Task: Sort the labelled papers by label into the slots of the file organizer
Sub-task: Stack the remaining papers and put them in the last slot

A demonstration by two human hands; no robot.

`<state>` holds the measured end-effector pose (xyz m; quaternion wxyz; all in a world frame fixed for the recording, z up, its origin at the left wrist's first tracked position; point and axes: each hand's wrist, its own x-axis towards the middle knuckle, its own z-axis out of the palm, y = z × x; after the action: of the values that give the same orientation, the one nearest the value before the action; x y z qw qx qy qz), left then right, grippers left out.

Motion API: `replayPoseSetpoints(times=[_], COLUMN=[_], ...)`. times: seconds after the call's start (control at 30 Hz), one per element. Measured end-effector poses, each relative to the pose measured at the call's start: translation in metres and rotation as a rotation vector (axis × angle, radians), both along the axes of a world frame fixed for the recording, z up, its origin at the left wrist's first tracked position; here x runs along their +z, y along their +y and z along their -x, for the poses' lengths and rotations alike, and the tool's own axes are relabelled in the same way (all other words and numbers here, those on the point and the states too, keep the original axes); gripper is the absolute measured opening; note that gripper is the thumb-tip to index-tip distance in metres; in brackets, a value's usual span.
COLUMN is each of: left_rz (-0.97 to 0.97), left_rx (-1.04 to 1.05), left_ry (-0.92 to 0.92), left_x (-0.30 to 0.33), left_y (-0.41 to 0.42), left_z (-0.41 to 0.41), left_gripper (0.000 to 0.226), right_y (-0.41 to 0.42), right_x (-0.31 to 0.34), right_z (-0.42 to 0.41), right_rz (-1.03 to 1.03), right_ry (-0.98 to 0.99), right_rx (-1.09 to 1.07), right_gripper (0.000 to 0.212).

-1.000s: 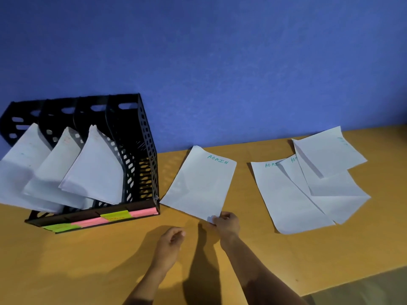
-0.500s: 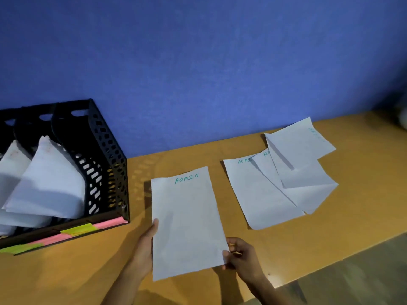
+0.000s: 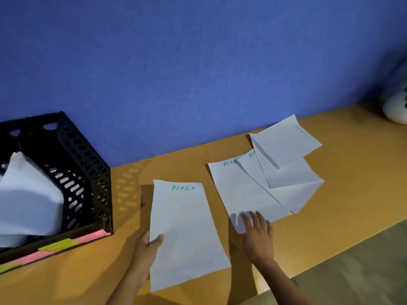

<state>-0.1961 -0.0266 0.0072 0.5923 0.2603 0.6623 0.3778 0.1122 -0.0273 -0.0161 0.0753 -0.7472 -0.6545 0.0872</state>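
Left hand (image 3: 146,249) grip pinching ADMIN sheet (image 3: 185,234) — right hand (image 3: 256,235) flat, seemingly touching next sheet (image 3: 244,192).

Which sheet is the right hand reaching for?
Find the black mesh file organizer at the left of the wooden table. Right of the held white ADMIN paper lie overlapping sheets. The right hand touches the nearest sheet, the fan's leftmost.

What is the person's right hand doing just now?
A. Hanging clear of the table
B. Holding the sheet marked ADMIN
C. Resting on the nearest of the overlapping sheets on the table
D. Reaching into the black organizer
C: the right hand lies spread on the near corner of the nearest overlapping sheet, while the left hand grips the ADMIN sheet.
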Motion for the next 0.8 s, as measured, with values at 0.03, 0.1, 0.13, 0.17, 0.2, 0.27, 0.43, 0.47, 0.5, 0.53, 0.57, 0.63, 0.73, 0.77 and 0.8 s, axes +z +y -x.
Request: replayPoseSetpoints(times=[0.03,0.1,0.13,0.17,0.2,0.27,0.43,0.47,0.5,0.53,0.57,0.63,0.73,0.77,0.8], left_rz=[0.003,0.009,0.011,0.009,0.004,-0.02,-0.145,-0.155,-0.16,-0.165,-0.164,-0.134,-0.118,-0.116,-0.112], left_rx=[0.004,0.016,0.021,0.025,0.028,0.029,0.042,0.053,0.055,0.047,0.032,0.021,0.029,0.023,0.016], left_ry=[0.006,0.025,0.037,0.052,0.074,0.141,0.21,0.191,0.184,0.195,0.222,0.282,0.349,0.374,0.39], left_x=[0.0,0.0,0.0,0.0,-0.001,-0.004,-0.006,-0.005,-0.006,-0.008,-0.009,-0.011,-0.016,-0.019,-0.022], left_y=[0.001,0.002,0.003,0.004,0.004,0.007,0.016,0.018,0.021,0.023,0.025,0.029,0.031,0.031,0.031], left_z=[-0.002,-0.007,-0.009,-0.011,-0.012,-0.016,-0.034,-0.038,-0.042,-0.047,-0.051,-0.058,-0.066,-0.068,-0.069], left_gripper=[0.028,0.027,0.027,0.027,0.027,0.031,0.069,0.074,0.074,0.069,0.062,0.053,0.059,0.064,0.069], right_y=[0.007,0.019,0.024,0.029,0.031,0.033,0.016,0.011,0.008,0.005,0.003,0.0,0.003,0.004,0.007], right_x=[-0.004,-0.007,-0.006,-0.001,0.005,0.015,0.032,0.035,0.037,0.039,0.04,0.036,0.027,0.025,0.023], right_z=[-0.006,-0.016,-0.019,-0.019,-0.018,-0.012,0.027,0.035,0.043,0.049,0.055,0.064,0.064,0.062,0.058], right_rz=[0.067,0.133,0.123,0.09,0.05,-0.032,-0.155,-0.148,-0.14,-0.127,-0.105,-0.068,0.053,0.092,0.12], right_ry=[-0.014,-0.024,-0.008,0.024,0.066,0.166,0.419,0.464,0.504,0.543,0.581,0.611,0.6,0.609,0.622], right_rx=[0.028,0.062,0.065,0.065,0.064,0.093,0.364,0.398,0.426,0.452,0.484,0.568,0.642,0.655,0.671], right_gripper=[0.056,0.049,0.048,0.046,0.045,0.046,0.05,0.047,0.044,0.042,0.039,0.036,0.039,0.039,0.038])
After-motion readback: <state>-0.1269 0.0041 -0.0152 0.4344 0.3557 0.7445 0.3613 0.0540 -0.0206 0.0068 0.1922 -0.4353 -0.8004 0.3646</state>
